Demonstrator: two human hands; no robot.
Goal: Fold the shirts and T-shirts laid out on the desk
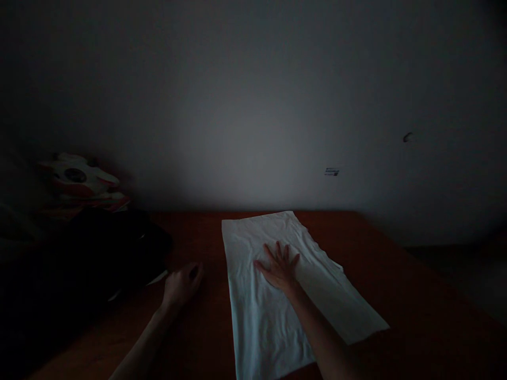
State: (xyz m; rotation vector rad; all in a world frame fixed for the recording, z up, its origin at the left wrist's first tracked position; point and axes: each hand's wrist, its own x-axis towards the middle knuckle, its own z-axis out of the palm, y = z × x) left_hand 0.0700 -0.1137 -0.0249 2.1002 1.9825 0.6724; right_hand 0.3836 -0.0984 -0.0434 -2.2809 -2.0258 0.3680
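A white cloth, perhaps a folded shirt, lies spread on the brown table with wrinkles across its surface. My right hand is flat on its upper middle, fingers spread wide. To the left of the cloth, my left hand is at the table in a loose fist. A dark gap shows between its thumb and curled fingers, and I see nothing held there. The left hand is just right of a heap of dark fabric and apart from the white cloth.
A white and red object, like a stuffed toy, stands at the back left behind the dark heap. The wooden table meets a plain wall with a small label. A small hook-like mark is further right. The room is dim.
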